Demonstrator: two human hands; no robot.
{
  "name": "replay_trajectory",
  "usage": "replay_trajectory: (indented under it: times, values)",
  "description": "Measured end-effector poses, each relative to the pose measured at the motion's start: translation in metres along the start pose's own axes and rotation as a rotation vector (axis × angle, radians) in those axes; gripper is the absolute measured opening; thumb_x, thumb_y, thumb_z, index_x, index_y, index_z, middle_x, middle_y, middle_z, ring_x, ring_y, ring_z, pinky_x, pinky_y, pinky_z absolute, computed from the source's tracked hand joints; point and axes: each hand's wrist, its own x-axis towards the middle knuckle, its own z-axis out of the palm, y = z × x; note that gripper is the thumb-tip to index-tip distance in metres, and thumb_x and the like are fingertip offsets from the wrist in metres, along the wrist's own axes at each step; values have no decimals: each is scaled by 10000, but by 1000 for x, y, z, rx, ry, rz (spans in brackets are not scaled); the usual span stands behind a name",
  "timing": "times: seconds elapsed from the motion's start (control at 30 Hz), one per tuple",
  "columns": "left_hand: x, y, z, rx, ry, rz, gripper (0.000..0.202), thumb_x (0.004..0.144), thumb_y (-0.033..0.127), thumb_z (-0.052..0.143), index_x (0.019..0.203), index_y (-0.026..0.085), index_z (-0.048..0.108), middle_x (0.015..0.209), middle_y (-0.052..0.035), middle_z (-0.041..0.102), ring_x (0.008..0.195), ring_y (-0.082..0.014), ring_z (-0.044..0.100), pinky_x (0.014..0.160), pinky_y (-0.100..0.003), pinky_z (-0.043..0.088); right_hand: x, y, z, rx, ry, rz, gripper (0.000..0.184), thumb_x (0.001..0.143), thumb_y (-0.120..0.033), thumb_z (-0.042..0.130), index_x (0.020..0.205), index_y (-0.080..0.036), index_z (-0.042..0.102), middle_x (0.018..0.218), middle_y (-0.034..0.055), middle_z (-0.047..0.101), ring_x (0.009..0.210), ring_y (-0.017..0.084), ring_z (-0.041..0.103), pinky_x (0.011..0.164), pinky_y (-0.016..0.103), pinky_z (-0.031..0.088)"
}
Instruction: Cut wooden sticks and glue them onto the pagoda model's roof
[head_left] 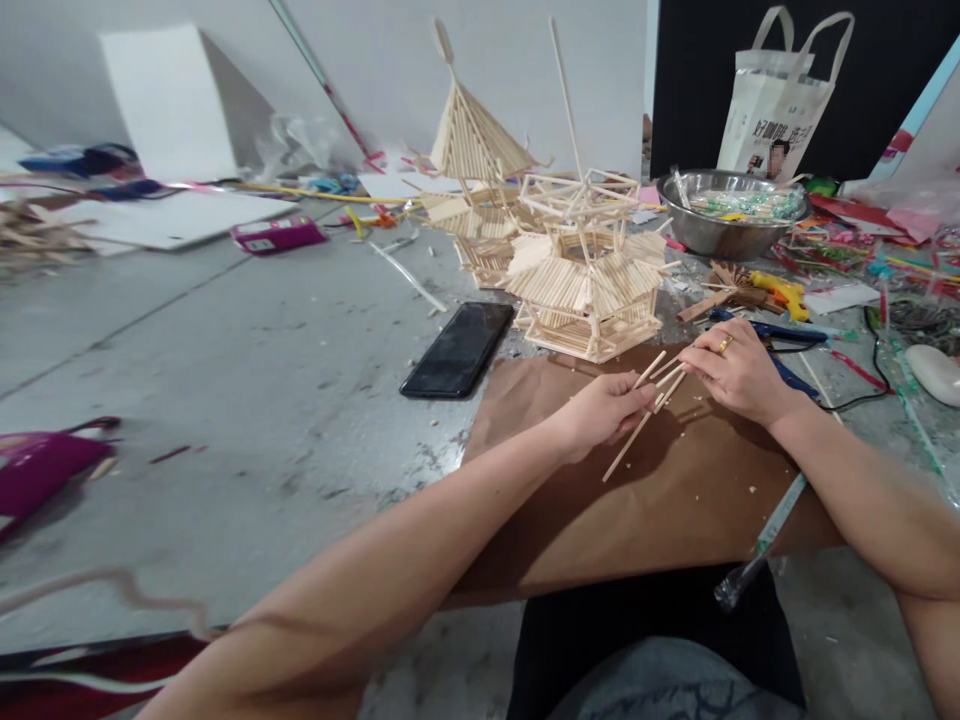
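Of the two slatted stick models, the rear-left one, the pointed-roof pavilion, looks the further along: its steep slatted cap and finial are on, above a lower slatted roof. The front-right one, the open-topped pavilion, has a railed base and slatted lower eaves, but above them only bare framework, with one tall stick rising behind. Judged against its neighbour, upper slatting and a pointed cap are what it lacks.

In front of it, over the brown sheet, the left hand is closed, thumb and fingers clamped on a few thin wooden sticks. The right hand has its fingertips together, pinching at the sticks' upper ends; how many it holds cannot be told.

Counted from the left: two magenta packs, one black smartphone, two pavilions, at least three sticks between the hands, one metal bowl of plastic-wrapped bits, one white carrier bag, one yellow tool and one white rounded object. The scraps around the bowl are too tangled to count.
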Motion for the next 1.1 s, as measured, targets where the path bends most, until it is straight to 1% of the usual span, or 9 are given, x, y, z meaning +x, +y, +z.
replay_trajectory:
  times: [0.17, 0.37, 0.57, 0.67, 0.77, 0.83, 0.9, 1.0, 1.1]
  values:
    - [1, -2, 1, -5, 7, -5, 236, 802, 346, 478, 662, 158, 451, 379, 97, 298, 298, -19, 223, 330, -144, 129, -1, -1, 0, 24, 8, 0, 215, 859, -273, 401, 834, -216, 606, 769, 39, 577, 774, 171, 435, 748, 325, 304]
    - [2, -3, 5, -12, 58, -31, 238, 804, 346, 475, 659, 158, 452, 363, 98, 297, 290, -15, 204, 324, -140, 120, -2, -5, 2, -16, 26, 35, 213, 853, -269, 412, 804, -207, 610, 767, 43, 579, 768, 173, 430, 738, 319, 306]
    - [1, -2, 9, -71, 62, -28, 227, 813, 341, 459, 667, 171, 426, 364, 100, 295, 283, -21, 194, 320, -145, 115, -1, -6, 4, -13, 71, 93, 237, 854, -268, 407, 739, -207, 605, 692, 43, 553, 728, 174, 431, 717, 322, 313]
    - [0, 1, 4, -19, 9, -20, 228, 811, 343, 463, 670, 165, 437, 371, 96, 291, 298, -23, 206, 322, -144, 122, -2, -1, 3, 59, 61, 32, 217, 849, -273, 420, 757, -196, 601, 682, 37, 548, 719, 166, 438, 713, 314, 324]
    - [-1, 5, -7, 49, -117, -56, 239, 801, 363, 478, 678, 159, 455, 378, 93, 295, 311, -21, 200, 320, -141, 109, -1, 2, 0, 196, 14, -33, 191, 844, -269, 436, 767, -191, 592, 678, 26, 547, 703, 151, 454, 722, 308, 337]
    - [-2, 8, -15, 79, -206, -75, 253, 785, 384, 499, 685, 154, 469, 379, 92, 296, 316, -20, 199, 318, -140, 111, 0, 1, -2, 321, -7, -49, 179, 844, -267, 441, 768, -188, 583, 665, 18, 544, 682, 139, 461, 715, 297, 346]
    - [-2, 11, -21, 113, -259, -84, 253, 776, 391, 510, 700, 151, 484, 375, 92, 297, 321, -21, 198, 317, -140, 117, 2, -1, -3, 432, -14, -44, 180, 848, -263, 436, 767, -183, 576, 639, 11, 536, 656, 129, 463, 703, 285, 355]
    - [-3, 16, -28, 153, -278, -83, 251, 776, 391, 508, 716, 149, 487, 382, 88, 302, 330, -24, 201, 321, -142, 123, 2, 0, 0, 490, -12, -36, 195, 855, -257, 425, 770, -175, 580, 622, 13, 539, 647, 128, 470, 702, 278, 363]
    - [-7, 21, -34, 180, -276, -61, 260, 789, 399, 479, 712, 150, 477, 403, 83, 300, 341, -26, 208, 331, -147, 130, -3, 10, 9, 389, -10, 24, 230, 855, -272, 418, 757, -167, 598, 631, 31, 565, 647, 143, 480, 685, 282, 367]
